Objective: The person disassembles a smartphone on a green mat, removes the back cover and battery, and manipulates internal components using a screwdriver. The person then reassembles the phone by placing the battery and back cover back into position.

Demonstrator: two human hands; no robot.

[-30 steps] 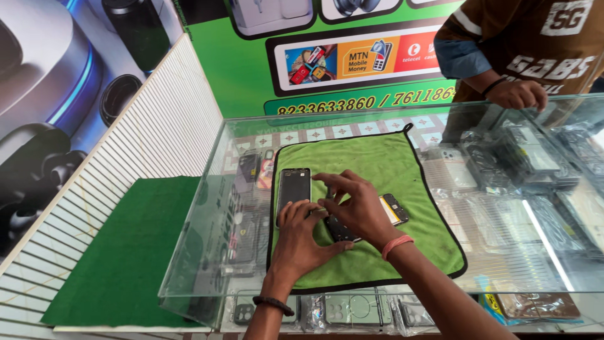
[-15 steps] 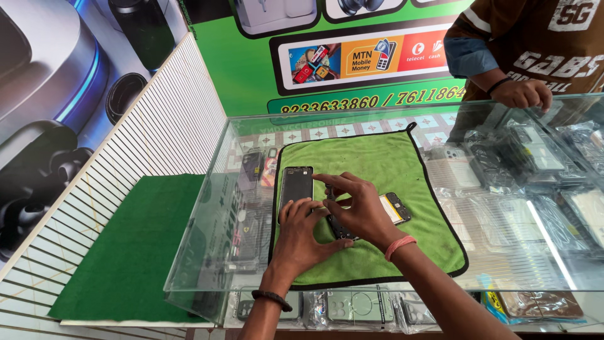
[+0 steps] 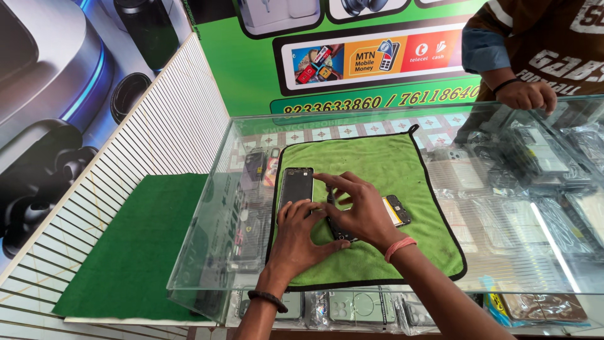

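Little change vs earlier: left hand [image 3: 301,232] & right hand [image 3: 362,211] still press on opened phone [image 3: 340,230] mid green cloth [image 3: 377,208]; grip unclear. Work ongoing.

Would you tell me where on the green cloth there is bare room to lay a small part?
The green cloth is bare along its far strip and right side. Its near edge, right of the right hand, is free too. The middle is crowded: both hands, the left hand, a dark phone panel and a smaller piece.
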